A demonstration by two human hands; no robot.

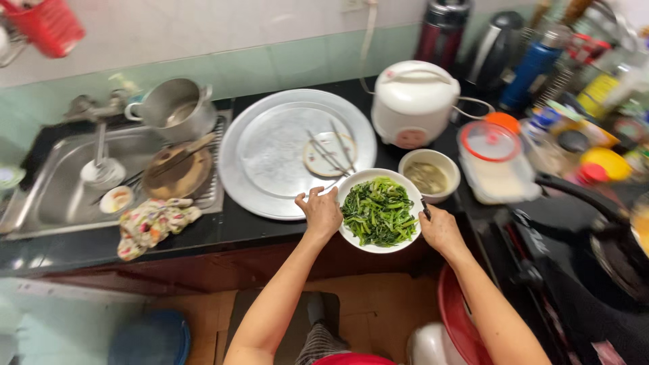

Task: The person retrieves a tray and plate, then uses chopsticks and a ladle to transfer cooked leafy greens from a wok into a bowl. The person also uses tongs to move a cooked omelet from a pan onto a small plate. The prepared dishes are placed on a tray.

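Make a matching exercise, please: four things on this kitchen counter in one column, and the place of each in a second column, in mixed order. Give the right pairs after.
Things:
1. white plate of greens
2. rice cooker
3. small bowl of broth
4. flowered cloth

Places:
A. at the front edge of the sink
B. held between the left hand and the right hand
C. at the back of the counter, right of the round metal tray
D. just in front of the rice cooker

Pairs: 1-B, 2-C, 3-D, 4-A
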